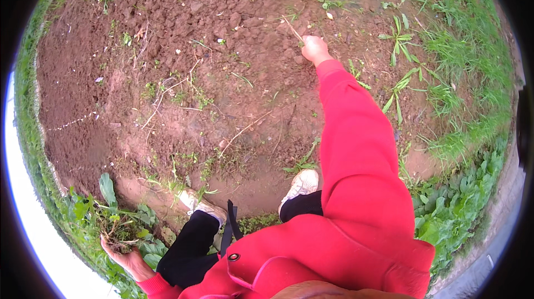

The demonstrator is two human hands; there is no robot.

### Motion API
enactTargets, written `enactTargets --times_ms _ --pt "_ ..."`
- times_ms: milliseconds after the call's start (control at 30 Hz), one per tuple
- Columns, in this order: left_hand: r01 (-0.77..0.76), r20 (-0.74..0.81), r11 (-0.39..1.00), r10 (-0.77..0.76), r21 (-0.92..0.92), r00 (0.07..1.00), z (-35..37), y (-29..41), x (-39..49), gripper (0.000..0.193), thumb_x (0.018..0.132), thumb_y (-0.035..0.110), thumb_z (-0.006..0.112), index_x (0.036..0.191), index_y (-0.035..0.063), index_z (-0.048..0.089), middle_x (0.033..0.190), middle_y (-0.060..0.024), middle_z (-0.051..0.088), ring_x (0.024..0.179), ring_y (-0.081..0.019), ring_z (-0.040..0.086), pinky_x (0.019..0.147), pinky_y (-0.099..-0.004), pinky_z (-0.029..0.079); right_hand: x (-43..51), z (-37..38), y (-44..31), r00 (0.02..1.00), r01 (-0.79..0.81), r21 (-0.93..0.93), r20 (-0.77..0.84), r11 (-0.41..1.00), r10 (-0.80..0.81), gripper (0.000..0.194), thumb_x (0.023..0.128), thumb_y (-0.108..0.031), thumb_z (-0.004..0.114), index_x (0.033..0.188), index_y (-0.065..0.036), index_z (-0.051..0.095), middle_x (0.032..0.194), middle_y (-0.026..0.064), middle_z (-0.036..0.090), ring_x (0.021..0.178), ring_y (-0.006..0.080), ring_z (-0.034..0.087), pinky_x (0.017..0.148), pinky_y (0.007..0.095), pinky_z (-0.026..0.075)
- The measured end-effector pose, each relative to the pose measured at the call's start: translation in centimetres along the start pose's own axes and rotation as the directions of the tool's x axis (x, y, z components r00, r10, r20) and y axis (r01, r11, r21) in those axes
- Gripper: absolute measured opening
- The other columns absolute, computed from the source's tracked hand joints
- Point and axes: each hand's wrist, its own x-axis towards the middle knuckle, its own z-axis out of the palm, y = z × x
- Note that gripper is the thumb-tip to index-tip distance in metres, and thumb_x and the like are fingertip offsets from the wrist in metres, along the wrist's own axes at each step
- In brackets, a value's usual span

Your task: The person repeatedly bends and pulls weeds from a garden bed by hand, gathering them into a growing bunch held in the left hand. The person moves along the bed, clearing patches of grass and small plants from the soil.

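My right hand [316, 50] reaches out over the brown soil [254, 73], closed around a thin dry stalk [292, 28] that points up and to the left. Whether the stalk's far tip touches the ground I cannot tell. Low at the left, my left hand [127, 259] holds a clump of pulled weeds [119, 232] with dark, matted roots. Broad green leaves behind the clump blend with it, so its outer edge is hard to make out.
Loose clods [175, 11] cover the upper left. Dry twigs [246, 132] and small weeds lie across the middle. Grass [471, 57] grows along the right, above leafy green plants [459, 211]. My white shoes [303, 184] stand at the plot's near edge. A black strap [228, 228] hangs between my legs.
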Motion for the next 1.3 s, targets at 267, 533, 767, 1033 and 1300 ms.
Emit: enactTargets --times_ms 267,533,767,1033,1300 --pt "-0.021 -0.065 0.982 0.034 0.188 0.997 1.3 -0.3 -0.1 0.043 0.086 0.038 0.051 0.117 0.0095 0.054 0.118 -0.0095 0.056 0.106 -0.0275 0.053 0.087 -0.0492 0.044 -1.6 -3.1 5.5 0.893 -0.355 0.635 0.013 0.686 0.450 0.025 0.079 -0.024 0.065 0.078 0.001 0.060 0.065 0.0070 0.061 0.057 0.0166 0.061 0.051 0.0325 0.047" --pt "-0.019 -0.136 0.998 0.027 0.060 0.990 -0.3 0.8 0.7 0.037 0.085 0.035 0.055 0.113 0.0107 0.056 0.116 -0.0091 0.057 0.105 -0.0260 0.053 0.087 -0.0460 0.045 -3.0 -1.7 -4.0 0.916 -0.399 0.857 0.363 0.325 0.170 0.024 0.083 -0.006 0.055 0.107 -0.004 0.056 0.081 0.0034 0.060 0.064 0.0126 0.061 0.047 0.0260 0.048" --pt "0.046 0.257 0.987 -0.005 -0.153 0.966 -4.9 3.0 4.0 0.035 0.086 0.030 0.052 0.112 0.0063 0.058 0.116 -0.0108 0.057 0.107 -0.0283 0.052 0.098 -0.0466 0.036 -5.9 1.8 -18.4 0.847 -0.147 0.739 0.437 0.658 -0.301 0.020 0.082 -0.017 0.062 0.099 -0.006 0.061 0.080 0.0051 0.063 0.067 0.0166 0.062 0.055 0.0306 0.049" --pt "-0.014 -0.191 0.988 -0.016 -0.156 0.982 -7.8 -1.5 7.7 0.036 0.089 0.034 0.043 0.111 0.0102 0.058 0.110 -0.0072 0.061 0.100 -0.0243 0.055 0.088 -0.0436 0.042 -8.9 6.1 -30.3 0.711 0.664 0.147 0.182 0.734 -0.679 0.021 0.078 -0.018 0.058 0.099 -0.012 0.057 0.094 0.0157 0.056 0.084 0.0341 0.061 0.071 0.0437 0.050" --pt "-0.026 -0.214 0.980 -0.017 -0.196 0.977 -11.9 -1.9 8.1 0.036 0.088 0.036 0.044 0.111 0.0116 0.057 0.109 -0.0085 0.060 0.098 -0.0290 0.056 0.084 -0.0479 0.043 -8.6 8.4 -31.4 0.642 0.758 -0.140 0.328 0.637 -0.693 0.017 0.079 -0.007 0.050 0.095 -0.010 0.053 0.089 0.0170 0.057 0.080 0.0307 0.064 0.063 0.0396 0.053"
